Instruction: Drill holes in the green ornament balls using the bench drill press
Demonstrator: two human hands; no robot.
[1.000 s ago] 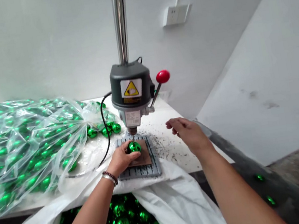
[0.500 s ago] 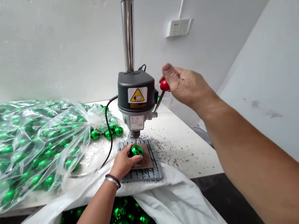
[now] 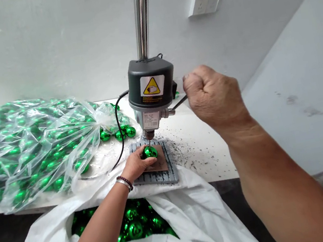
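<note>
Green ball (image 3: 150, 151) in left hand (image 3: 135, 166)

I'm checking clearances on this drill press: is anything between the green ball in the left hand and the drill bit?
Nothing visible stands between the shiny green ball and the drill bit just above it. The left hand grips the ball from the side. Whether the tip touches the ball is too small to tell.

A white table (image 3: 217, 137) carries a drill press (image 3: 152, 88), dark shavings (image 3: 181, 150) and a clear bag (image 3: 35, 156) of green balls (image 3: 58, 183).
</note>
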